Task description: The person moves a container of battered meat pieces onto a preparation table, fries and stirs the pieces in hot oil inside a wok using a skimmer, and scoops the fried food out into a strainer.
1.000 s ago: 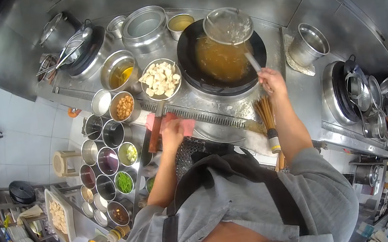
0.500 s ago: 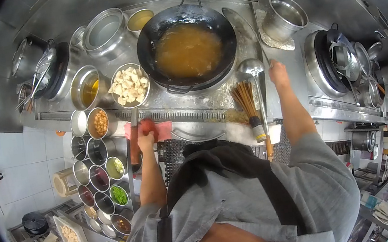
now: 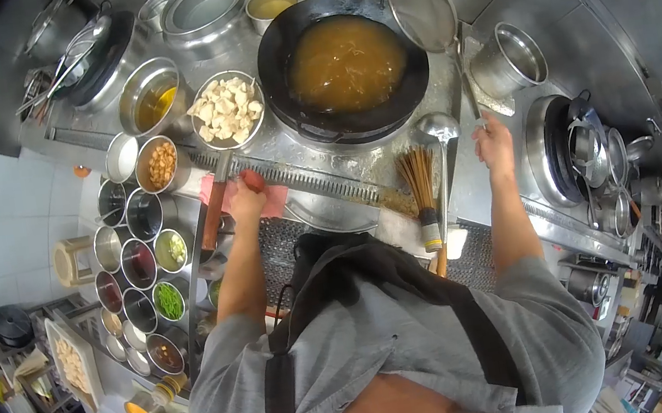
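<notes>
My left hand (image 3: pixel 246 203) is closed round a bunched red cloth (image 3: pixel 253 181), over a pink cloth (image 3: pixel 274 202) at the stove edge. Beside it lies the wooden handle of a strainer (image 3: pixel 213 216) that holds pale chunks (image 3: pixel 226 109). My right hand (image 3: pixel 496 150) has its fingers apart at the lower end of the handle of a round mesh skimmer (image 3: pixel 421 7). That skimmer leans face-on at the right rim of the black wok (image 3: pixel 277 76), which contains brown liquid (image 3: pixel 347 62).
A ladle (image 3: pixel 438 127) and a bamboo brush (image 3: pixel 421 190) lie right of the wok's front. Several metal containers of ingredients, including chopped greens (image 3: pixel 168 300), stand at left. A metal pot (image 3: pixel 507 59) is at the back right.
The skimmer has turned its mesh face into view beside the wok. My right hand's fingers have loosened at its handle. The whole view has shifted and tilted; my left hand stays by the pink cloth.
</notes>
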{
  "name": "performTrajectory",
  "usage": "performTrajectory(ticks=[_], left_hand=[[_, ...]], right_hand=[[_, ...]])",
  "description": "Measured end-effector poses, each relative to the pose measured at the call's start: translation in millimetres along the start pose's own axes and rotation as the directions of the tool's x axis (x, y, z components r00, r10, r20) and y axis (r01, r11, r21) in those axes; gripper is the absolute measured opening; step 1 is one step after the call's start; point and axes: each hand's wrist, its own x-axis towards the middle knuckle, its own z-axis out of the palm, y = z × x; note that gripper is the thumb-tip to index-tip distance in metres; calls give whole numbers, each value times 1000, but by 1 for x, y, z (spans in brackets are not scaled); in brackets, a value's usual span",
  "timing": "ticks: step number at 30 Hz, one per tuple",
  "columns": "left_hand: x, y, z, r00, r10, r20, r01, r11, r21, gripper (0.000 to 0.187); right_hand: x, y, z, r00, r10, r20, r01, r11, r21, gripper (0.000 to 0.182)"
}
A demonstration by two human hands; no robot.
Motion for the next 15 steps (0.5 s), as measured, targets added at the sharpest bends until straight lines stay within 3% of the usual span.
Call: performTrajectory(ticks=[2,4,6,8,9,10,11,12,14,15], left_hand=[[12,-9,11,999,28,-24,-27,999,42,81],[12,-13,10,999,34,-37,-32,998,46,76],[12,-22,11,999,32,-38,-33,999,-14,71],[6,-26,3,998,44,-50,-52,980,-191,60],[3,-32,4,998,41,-52,-50,980,-193,60],[0,-43,10,994,77,-72,-103,852,-514,54],[-8,-45,5,989,106,-104,-147,619,-771,50],[-19,-48,0,989,104,-108,-149,620,-770,50],[-54,-37,-40,967,95,236,222,136,-966,46],[-58,-42,-42,955,163,249,248,28,-968,50]], right_hand=[[5,2,13,999,-3,46,6,997,-80,50],[8,12,29,968,52,247,-58,998,15,42],[10,19,47,954,78,290,-91,995,31,32],[7,15,62,890,139,434,-263,934,241,21],[4,14,72,868,192,458,-349,891,289,21],[-1,6,83,869,186,459,-345,893,290,21],[-5,-2,95,863,180,472,-374,856,357,20],[-9,-7,102,855,175,488,-405,812,420,20],[-4,-4,118,823,136,552,-416,805,423,28],[-3,-3,124,809,118,576,-433,783,448,41]])
